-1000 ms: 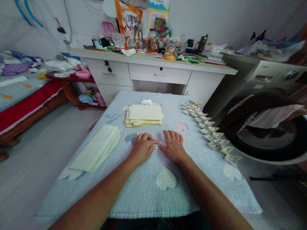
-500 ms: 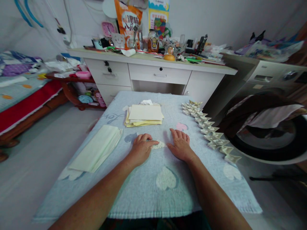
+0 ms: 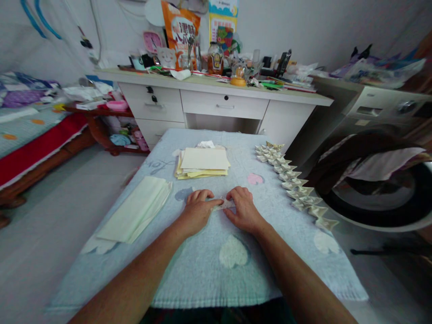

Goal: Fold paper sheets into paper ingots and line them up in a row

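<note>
A small folded piece of paper (image 3: 229,204) lies on the cloth-covered table between my hands. My left hand (image 3: 198,210) is closed at its left end, with the thumb and index finger pressing on it. My right hand (image 3: 243,209) bends over its right end, thumb and fingertips gripping it; the fingers hide part of the paper. To the right, a slanting row of folded paper pieces with pointed tips (image 3: 293,184) runs along the table.
Beyond my hands lies a stack of cream and yellow paper sheets (image 3: 205,159). On the left is a pile of pale green paper (image 3: 137,209). A pale blue cloth (image 3: 202,274) covers the table. A cluttered desk (image 3: 225,101) stands behind, a washing machine (image 3: 381,108) at right.
My right hand has moved left, and its spread fingers have curled in onto the folded paper. My left hand stays almost where it was.
</note>
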Available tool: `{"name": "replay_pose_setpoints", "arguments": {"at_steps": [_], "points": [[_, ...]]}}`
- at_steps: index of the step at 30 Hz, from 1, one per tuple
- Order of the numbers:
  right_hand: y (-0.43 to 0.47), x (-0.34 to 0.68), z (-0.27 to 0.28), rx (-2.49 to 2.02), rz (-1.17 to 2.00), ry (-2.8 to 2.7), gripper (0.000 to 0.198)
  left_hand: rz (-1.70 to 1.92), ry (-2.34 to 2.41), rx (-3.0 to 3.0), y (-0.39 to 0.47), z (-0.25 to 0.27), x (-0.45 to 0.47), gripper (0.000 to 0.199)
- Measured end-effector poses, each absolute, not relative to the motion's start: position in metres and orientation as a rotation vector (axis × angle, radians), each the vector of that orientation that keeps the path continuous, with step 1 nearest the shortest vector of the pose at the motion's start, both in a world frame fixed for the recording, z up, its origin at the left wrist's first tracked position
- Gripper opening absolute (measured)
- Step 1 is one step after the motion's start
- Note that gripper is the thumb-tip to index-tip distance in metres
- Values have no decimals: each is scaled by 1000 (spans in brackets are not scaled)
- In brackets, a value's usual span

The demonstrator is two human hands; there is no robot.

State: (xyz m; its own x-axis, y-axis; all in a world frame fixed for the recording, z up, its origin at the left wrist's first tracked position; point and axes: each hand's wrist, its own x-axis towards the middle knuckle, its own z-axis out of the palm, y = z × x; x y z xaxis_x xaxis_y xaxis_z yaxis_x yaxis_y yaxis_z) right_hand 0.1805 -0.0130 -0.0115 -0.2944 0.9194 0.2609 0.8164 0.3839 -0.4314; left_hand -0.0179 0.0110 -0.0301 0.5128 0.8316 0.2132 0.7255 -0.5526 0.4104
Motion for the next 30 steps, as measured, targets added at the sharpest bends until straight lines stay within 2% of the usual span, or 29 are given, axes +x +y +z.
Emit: {"name": "replay_pose_setpoints", "arguments": {"at_steps": [6,9,12,22,28,30], "points": [[-8,184,-14,-1494,359,-2239,17,655,1118,2458,12,-17,-17,42],[-7,185,-14,-1477,382,-2225,17,703,1013,2446,13,-16,-16,36],[-7,186,-12,-1445,408,-2187,19,714,1005,2454,13,-18,-15,29],[-7,186,-8,-1296,573,-1904,15,887,1057,2137,9,-12,-11,28],[-9,181,-6,-1201,747,-1625,34,1021,1091,1839,12,-13,-8,23],[-9,178,-6,-1231,747,-1580,33,1052,1108,1789,13,-14,-7,21]]}}
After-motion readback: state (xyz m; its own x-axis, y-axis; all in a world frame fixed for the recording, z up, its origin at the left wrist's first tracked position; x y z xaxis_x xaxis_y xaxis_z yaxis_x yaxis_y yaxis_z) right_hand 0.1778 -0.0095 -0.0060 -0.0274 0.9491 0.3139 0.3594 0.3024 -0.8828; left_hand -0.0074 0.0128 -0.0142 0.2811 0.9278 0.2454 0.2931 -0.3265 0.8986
